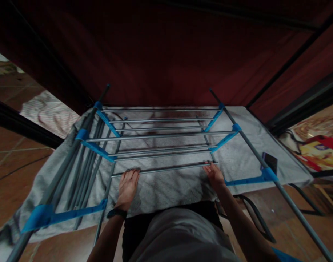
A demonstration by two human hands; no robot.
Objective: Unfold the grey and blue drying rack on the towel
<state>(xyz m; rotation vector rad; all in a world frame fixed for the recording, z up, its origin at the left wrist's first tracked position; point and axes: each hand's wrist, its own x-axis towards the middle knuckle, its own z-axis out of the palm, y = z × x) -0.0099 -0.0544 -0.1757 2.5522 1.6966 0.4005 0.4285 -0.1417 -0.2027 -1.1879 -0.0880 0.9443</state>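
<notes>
A metal rack frame with grey bars and blue plastic connectors (226, 140) stands in front of me over a grey cloth (172, 187). My left hand (127, 188) rests near the left end of the nearest loose grey rod (166, 169), fingertips touching it. At the rod's right end, my right hand (215, 175) has its fingers curled against the rod. A black band circles my left wrist. Several parallel rods (161, 136) span the frame farther back.
A dark red fabric wall (166, 54) rises behind the rack. Loose grey poles (84, 160) lie bundled at the left. A dark small object (270, 160) sits at the right on the cloth. The floor is brown tile (11, 171); colourful packaging (319, 151) lies far right.
</notes>
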